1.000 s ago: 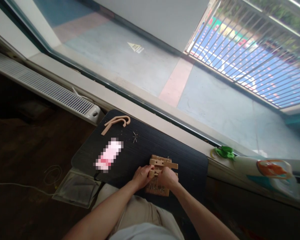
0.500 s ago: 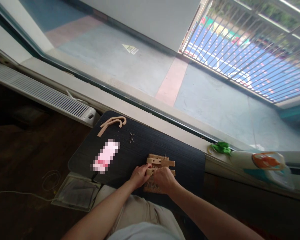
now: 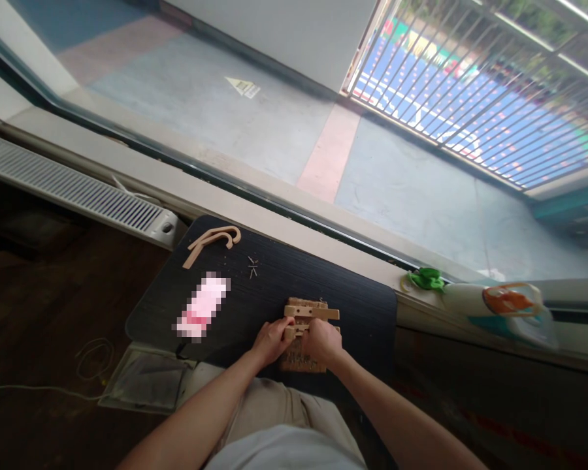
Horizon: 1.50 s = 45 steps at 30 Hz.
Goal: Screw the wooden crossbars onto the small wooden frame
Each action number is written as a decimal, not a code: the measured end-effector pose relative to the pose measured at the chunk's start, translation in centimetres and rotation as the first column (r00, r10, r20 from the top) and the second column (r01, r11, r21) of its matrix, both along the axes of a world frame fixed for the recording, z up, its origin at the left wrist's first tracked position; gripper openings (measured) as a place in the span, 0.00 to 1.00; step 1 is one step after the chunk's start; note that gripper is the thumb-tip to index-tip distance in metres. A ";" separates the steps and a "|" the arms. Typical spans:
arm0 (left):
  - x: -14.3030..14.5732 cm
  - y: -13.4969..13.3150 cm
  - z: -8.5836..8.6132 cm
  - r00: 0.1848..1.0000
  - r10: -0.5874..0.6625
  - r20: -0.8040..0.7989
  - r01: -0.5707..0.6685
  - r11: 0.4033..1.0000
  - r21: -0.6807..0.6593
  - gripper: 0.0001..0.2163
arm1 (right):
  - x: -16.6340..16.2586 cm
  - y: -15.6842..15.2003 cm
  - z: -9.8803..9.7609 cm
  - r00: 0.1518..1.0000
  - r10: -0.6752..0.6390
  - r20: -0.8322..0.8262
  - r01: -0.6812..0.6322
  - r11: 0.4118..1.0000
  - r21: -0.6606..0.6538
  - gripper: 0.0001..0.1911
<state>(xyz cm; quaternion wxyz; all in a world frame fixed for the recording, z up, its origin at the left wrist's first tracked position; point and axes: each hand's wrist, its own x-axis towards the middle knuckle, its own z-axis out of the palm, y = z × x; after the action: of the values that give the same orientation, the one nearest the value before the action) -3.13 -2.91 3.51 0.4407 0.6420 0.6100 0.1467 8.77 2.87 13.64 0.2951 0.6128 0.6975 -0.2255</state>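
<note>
My left hand (image 3: 273,341) pinches the left end of a pale wooden strip (image 3: 298,331) with small holes in it. My right hand (image 3: 322,339) is closed over the same strip, and whatever its fingers grip is hidden beneath them. Just beyond lies a second wooden strip (image 3: 308,312), also with holes, roughly parallel to the first. Under both strips is a rough brown block (image 3: 302,363), its near part covered in small specks or bits that I cannot make out.
The dark tabletop (image 3: 357,326) also carries two curved wooden hooks (image 3: 213,241), several small metal pins or screws (image 3: 253,267) and a blurred-out pink object (image 3: 203,307). A window sill (image 3: 274,225) runs along its far side, with a radiator (image 3: 78,186) left and a green item (image 3: 427,279) right.
The view has shifted slightly, so the table things sit a little further left. My right fist has tilted a little over the strip; my left hand keeps its place on it.
</note>
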 end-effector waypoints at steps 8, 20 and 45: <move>-0.2 0.4 1.0 0.999 -0.037 -0.004 0.036 0.996 -0.087 0.13 | -2.1 0.2 1.5 0.877 0.480 -0.016 -0.480 0.877 -0.030 0.14; -0.1 0.2 0.3 1.000 -0.025 -0.004 0.024 0.997 -0.074 0.13 | -1.9 -1.1 0.2 0.799 0.590 -0.113 -0.600 0.796 -0.083 0.13; -0.2 0.3 0.5 0.999 -0.037 -0.032 0.035 0.998 -0.045 0.11 | -1.0 -1.3 0.3 0.769 0.628 -0.119 -0.627 0.777 0.047 0.11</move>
<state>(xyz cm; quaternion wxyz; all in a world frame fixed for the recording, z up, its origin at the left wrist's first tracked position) -3.28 -2.61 3.99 0.4474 0.6452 0.6087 0.1143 7.79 1.56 13.95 0.3068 0.3299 0.8798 -0.1514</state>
